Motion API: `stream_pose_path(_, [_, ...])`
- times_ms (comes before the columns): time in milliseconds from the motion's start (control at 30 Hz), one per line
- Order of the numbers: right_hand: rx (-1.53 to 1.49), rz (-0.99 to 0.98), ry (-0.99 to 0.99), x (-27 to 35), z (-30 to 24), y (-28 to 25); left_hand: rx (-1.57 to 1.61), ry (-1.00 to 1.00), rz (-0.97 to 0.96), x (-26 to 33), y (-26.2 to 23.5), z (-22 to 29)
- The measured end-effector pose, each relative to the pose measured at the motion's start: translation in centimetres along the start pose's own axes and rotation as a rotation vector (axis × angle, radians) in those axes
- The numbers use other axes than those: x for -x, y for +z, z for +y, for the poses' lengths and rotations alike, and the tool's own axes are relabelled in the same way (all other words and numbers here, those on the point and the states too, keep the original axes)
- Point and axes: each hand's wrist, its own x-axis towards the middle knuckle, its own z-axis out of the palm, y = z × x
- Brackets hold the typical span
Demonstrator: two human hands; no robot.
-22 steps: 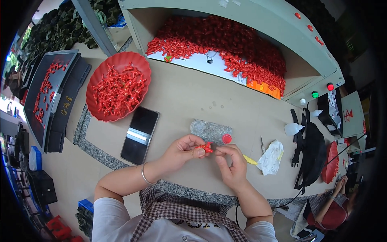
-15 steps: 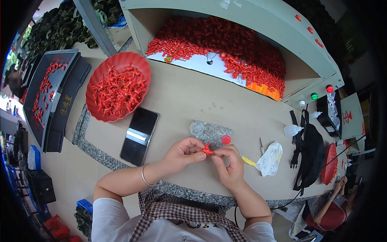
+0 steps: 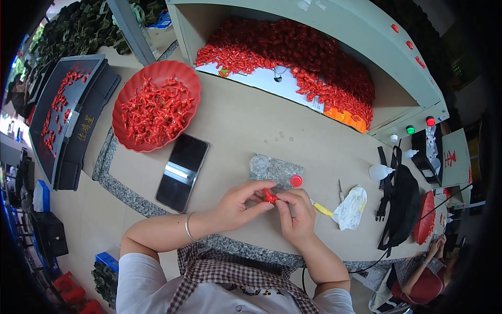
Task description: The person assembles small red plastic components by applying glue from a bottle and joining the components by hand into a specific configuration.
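Observation:
Between my two hands, just above the front of the table, is a small glossy red figurine (image 3: pixel 270 197). My left hand (image 3: pixel 243 204) pinches it from the left, and my right hand (image 3: pixel 297 212) grips its other side with thumb and forefinger. Its exact shape is partly covered by my fingers. Just beyond my hands lies a speckled grey stone slab (image 3: pixel 277 171), bearing a clear round dish (image 3: pixel 259 164) and a small red cap or cup (image 3: pixel 296 181). Beside my right hand rests a yellow-handled tool (image 3: pixel 322 209).
Left of me stand a scalloped red bowl (image 3: pixel 194 94) of similar red pieces, a phone (image 3: pixel 182 172) and a dark bin (image 3: pixel 86 123). A shelf box (image 3: pixel 180 39) heaped with red pieces is ahead. Rightward are a crumpled white cloth (image 3: pixel 350 208), squeeze bottle (image 3: pixel 380 171) and black bag (image 3: pixel 405 204).
My left fingers have shifted around the red figurine, with the forefinger now reaching over it. The figurine appears turned slightly. The whole view has shifted a little.

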Motion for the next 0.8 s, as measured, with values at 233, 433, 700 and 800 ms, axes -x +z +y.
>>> stream_pose_path(233, [0.007, 0.014, -0.008, -0.3, -0.2, -0.5, 0.185, -0.034, 0.012, -0.1, 0.7, 0.2])
stream_pose_path(433, [0.071, 0.029, 0.063, -2.0, 0.1, -4.9, 0.117, -0.120, -0.075, 0.1, -0.2, -0.1])
stream_pose_path(700, [0.430, 0.292, 0.216, -8.1, 11.1, -10.5, 0.346, -0.241, -0.099, 0.2, 0.1, -0.2])
stream_pose_path(800, [0.594, 0.280, 0.214, -10.9, 14.9, -11.1, 0.356, -0.257, -0.093, 0.3, 0.0, -0.1])
